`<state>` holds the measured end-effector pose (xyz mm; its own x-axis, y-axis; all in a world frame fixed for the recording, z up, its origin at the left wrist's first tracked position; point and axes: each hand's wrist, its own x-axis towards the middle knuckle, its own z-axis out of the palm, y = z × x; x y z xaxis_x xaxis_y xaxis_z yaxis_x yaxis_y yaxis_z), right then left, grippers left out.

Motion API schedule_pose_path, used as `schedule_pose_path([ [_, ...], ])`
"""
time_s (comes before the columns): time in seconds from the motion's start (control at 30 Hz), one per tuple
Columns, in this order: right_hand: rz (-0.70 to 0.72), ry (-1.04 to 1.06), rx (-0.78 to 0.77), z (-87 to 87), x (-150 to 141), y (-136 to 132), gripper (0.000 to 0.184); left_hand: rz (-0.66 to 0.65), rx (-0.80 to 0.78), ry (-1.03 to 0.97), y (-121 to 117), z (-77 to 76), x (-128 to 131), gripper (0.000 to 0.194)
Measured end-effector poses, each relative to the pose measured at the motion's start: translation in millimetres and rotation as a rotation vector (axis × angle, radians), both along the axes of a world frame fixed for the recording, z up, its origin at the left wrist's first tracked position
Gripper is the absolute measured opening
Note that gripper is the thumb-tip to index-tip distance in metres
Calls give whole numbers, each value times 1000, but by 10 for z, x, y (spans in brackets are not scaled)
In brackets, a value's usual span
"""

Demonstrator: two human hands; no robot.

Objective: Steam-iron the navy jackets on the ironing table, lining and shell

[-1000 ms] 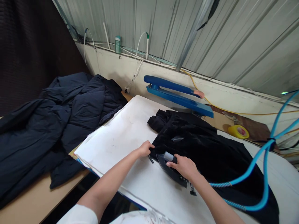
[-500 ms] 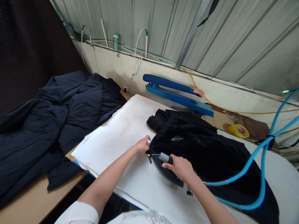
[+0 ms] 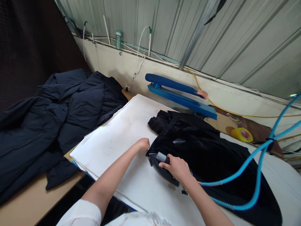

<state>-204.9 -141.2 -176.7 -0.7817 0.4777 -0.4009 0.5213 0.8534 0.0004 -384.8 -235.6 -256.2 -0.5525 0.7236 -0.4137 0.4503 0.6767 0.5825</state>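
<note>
A black garment [image 3: 207, 157] with a velvety sheen lies spread on the white-covered ironing table [image 3: 127, 125]. My right hand [image 3: 176, 168] is wrapped round the grey-tipped handle of a dark steam iron [image 3: 162, 171]. The iron's pointed tip rests at the garment's left front corner, and its body lies along the front edge. By that corner, my left hand [image 3: 143, 144] is closed in a fist just left of the cloth. Its fingertips are hidden, so what they hold, if anything, does not show. A small dark zip pull [image 3: 150, 161] hangs beside the iron's tip.
Two blue hoses [image 3: 249, 179] run from the iron to the right. A blue sleeve board [image 3: 181, 94] stands behind the garment, with a yellow tape roll [image 3: 242, 134] to its right. Dark navy padded clothing [image 3: 77, 106] is heaped on the left table.
My right hand has slid the iron a little left along the garment's edge. My left hand let go of the corner, fingers parted, and is now closed beside it.
</note>
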Motion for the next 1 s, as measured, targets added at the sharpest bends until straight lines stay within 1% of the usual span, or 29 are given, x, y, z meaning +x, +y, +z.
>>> schedule_pose_path([
  [0.17,-14,-2,23,-17,-66,-32,53,-70,7,14,292,-18,-72,13],
  [0.3,-50,-9,41,-19,-162,-57,55,-85,-2,33,378,-56,-134,10],
  [0.37,-58,-15,40,-27,-201,-61,54,-94,-4,36,397,-52,-196,11],
  [0.53,-44,-21,30,-75,-225,-49,55,-88,40,70,470,41,-357,15],
  [0.6,-43,-12,41,-85,-223,-44,56,-88,55,59,507,92,-415,18],
  [0.67,-50,-2,53,-81,-237,-44,56,-68,74,36,537,146,-477,16],
  [0.77,-66,-6,51,-59,-310,-45,56,24,155,33,536,241,-553,7],
  [0.8,-68,-10,46,-53,-347,-43,56,70,194,46,513,274,-564,10],
  [0.87,-64,-10,32,-50,-429,-37,55,171,271,89,417,333,-546,23],
  [0.93,-62,1,24,-56,-508,-28,57,328,414,132,249,373,-478,31],
  [1.0,-67,9,16,-64,-573,-19,58,512,606,147,25,387,-379,31],
])
